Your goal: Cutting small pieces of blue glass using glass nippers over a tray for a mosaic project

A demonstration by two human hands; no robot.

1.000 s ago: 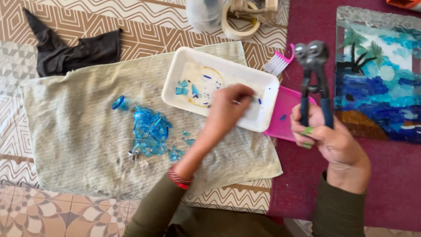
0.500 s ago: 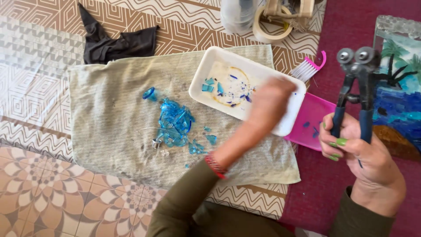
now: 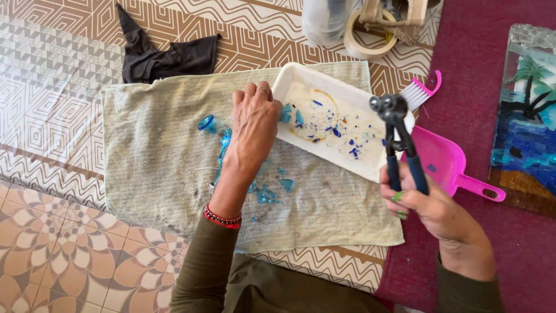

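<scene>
Your left hand (image 3: 253, 124) lies palm down over the heap of blue glass shards (image 3: 263, 191) on the pale green towel (image 3: 156, 162), fingers curled toward the pile; whether its grip has closed on a piece you cannot tell, since the hand hides what lies under it. Your right hand (image 3: 431, 206) is clenched round the blue handles of the wheeled glass nippers (image 3: 399, 142), held upright beside the white tray (image 3: 301, 78), which carries small blue chips. The step looks like choosing the next shard to cut. The next move, as I judge it, calls for pinching one piece cleanly by its edges and bringing it between the nipper wheels over the tray, so that offcuts land there. The pink dustpan (image 3: 449, 165) lies just beside the tray.
</scene>
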